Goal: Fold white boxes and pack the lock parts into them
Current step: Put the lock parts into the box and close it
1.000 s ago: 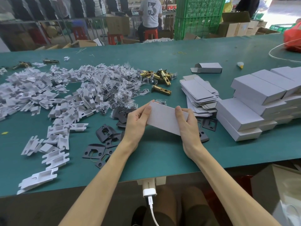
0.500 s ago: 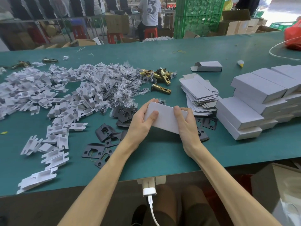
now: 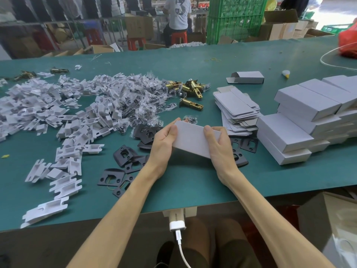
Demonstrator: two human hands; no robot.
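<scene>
Head view: left hand (image 3: 164, 140) and right hand (image 3: 220, 146) both grip white box (image 3: 193, 140) by its ends, just above green table (image 3: 193, 182). Thin card, probably light, crushes easily; hold at edges, gentle pressure.
</scene>
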